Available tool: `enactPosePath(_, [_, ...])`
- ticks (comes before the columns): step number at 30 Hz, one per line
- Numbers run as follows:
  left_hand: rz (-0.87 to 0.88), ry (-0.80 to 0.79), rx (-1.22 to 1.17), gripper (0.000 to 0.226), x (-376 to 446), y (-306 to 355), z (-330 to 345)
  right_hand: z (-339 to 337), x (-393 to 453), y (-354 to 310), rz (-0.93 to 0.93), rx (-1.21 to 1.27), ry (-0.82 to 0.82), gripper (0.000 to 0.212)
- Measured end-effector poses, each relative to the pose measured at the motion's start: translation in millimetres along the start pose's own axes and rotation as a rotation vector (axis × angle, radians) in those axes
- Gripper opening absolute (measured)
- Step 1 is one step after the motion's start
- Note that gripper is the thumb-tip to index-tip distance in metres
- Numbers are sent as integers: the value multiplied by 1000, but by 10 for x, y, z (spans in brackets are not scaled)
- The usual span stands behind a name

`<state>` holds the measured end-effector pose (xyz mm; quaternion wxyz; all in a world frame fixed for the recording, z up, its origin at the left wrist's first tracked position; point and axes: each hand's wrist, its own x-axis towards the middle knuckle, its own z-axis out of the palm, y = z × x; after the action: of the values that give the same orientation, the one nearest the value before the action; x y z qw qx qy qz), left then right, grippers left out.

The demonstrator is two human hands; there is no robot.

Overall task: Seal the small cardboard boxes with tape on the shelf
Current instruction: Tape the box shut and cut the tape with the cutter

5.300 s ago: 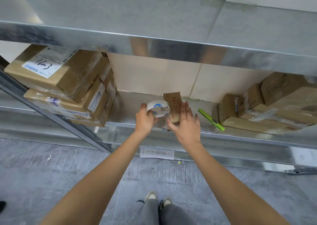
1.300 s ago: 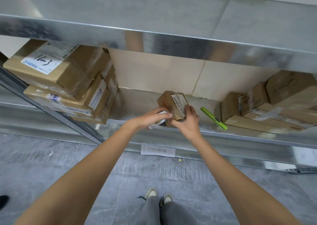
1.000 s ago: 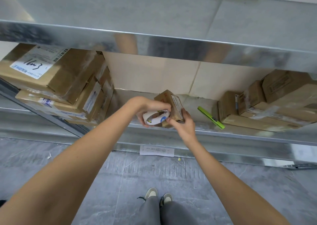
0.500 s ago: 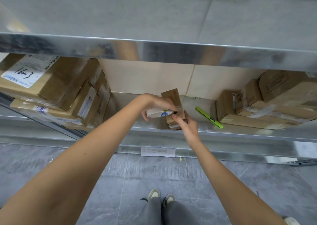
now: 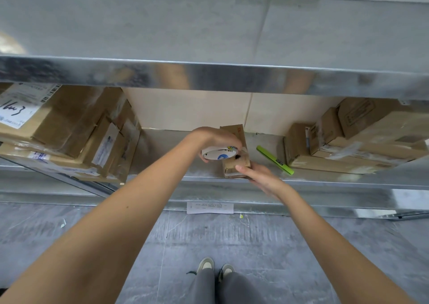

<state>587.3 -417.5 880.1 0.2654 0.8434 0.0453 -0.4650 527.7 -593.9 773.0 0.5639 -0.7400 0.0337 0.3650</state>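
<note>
A small brown cardboard box [image 5: 236,162] stands on end at the front edge of the metal shelf [image 5: 162,155], in the middle of the view. My left hand [image 5: 216,139] grips a white roll of tape [image 5: 219,153] from above and holds it against the box's left side. My right hand [image 5: 260,176] holds the box's lower front corner, thumb on its near face. The roll and my left hand hide part of the box.
A green utility knife [image 5: 275,160] lies on the shelf right of the box. Stacked taped cartons [image 5: 69,127] fill the shelf's left end and more cartons [image 5: 348,141] the right. An upper shelf [image 5: 209,76] overhangs. A paper label [image 5: 210,207] lies on the grey floor below.
The box has been turned from lying flat to standing on end. My left hand swung the tape roll up and over against the box's side. My right hand slid down to the lower corner.
</note>
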Motion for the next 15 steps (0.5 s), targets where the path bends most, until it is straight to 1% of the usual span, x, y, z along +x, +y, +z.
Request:
enactPosePath(2, [-5, 10, 14, 24, 20, 33, 11, -136, -16, -79, 22, -165, -67, 67])
enactPosePath(3, [-8, 14, 19, 23, 30, 43, 15, -212, 12, -102, 25, -245, -59, 68])
enactPosePath(4, [-13, 18, 22, 22, 35, 58, 23, -289, 63, -105, 32, -331, 11, 70])
enactPosePath(5, [-18, 22, 21, 22, 39, 70, 30, -372, 128, -81, 41, -438, 138, 71])
enactPosePath(6, [-21, 26, 18, 22, 44, 82, 36, -435, 186, -47, 43, -566, 283, 66])
enactPosePath(7, [-23, 31, 15, 23, 48, 90, 37, -482, 235, -6, 51, -692, 400, 56])
enactPosePath(8, [-27, 33, 11, 26, 48, 97, 36, -514, 280, 39, 81, -797, 465, 47])
enactPosePath(11, [-35, 41, -1, 37, 68, 95, 19, -541, 347, 131, 198, -970, 510, 35])
enactPosePath(13, [-32, 48, 1, 29, 68, 93, 16, -510, 343, 175, 212, -1053, 533, 31])
enactPosePath(15, [-35, 50, -3, 20, 77, 88, 15, -458, 327, 249, 179, -1168, 586, 27])
